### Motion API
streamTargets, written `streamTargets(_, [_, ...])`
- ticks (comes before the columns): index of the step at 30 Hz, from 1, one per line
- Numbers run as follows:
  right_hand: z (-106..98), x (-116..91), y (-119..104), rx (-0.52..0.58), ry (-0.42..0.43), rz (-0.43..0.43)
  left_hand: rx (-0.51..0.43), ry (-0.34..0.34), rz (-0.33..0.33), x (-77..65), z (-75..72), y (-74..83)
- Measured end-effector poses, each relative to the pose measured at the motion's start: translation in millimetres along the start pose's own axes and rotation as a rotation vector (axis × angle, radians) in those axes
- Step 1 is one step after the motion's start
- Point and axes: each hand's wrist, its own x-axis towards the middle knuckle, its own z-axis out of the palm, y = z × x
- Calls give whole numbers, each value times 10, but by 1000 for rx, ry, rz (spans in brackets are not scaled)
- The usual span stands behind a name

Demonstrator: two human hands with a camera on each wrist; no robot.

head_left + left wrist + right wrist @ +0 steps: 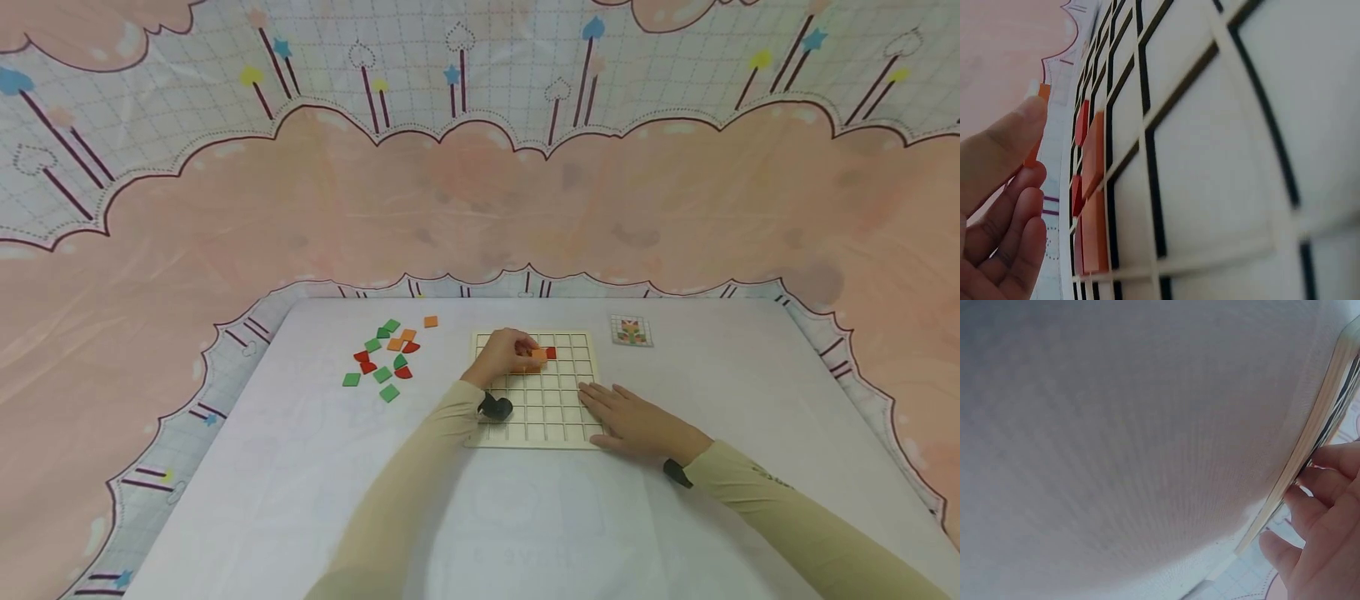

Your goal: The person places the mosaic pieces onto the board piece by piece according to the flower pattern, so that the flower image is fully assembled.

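Note:
My left hand [507, 353] is over the upper part of a pale wooden grid board [536, 432], pinching an orange square tile [539, 356] between thumb and fingers. In the left wrist view that orange tile [1039, 125] is held edge-on, raised off the board. Beside it in the head view a red tile [551, 353] lies in a cell. Orange tiles [1093, 156] and red tiles [1082, 124] sit in neighbouring cells, partly hidden by the left hand in the head view. My right hand [637, 421] rests with spread fingers [1310, 512] on the board's right edge.
Loose green, red and orange tiles, among them a green square [389, 392] and a red quarter-round [403, 372], lie scattered left of the board. A small pattern card [632, 331] lies beyond the board at right. White cloth [555, 517] covers the table.

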Motion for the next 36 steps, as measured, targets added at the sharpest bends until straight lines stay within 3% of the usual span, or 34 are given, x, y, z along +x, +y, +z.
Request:
streamTargets(15, [20,3,28,0,2,-7,4,-14,-19,36,185,75])
streamTargets(36, [20,5,27,19,0,1,32,-13,-65,40,182,47])
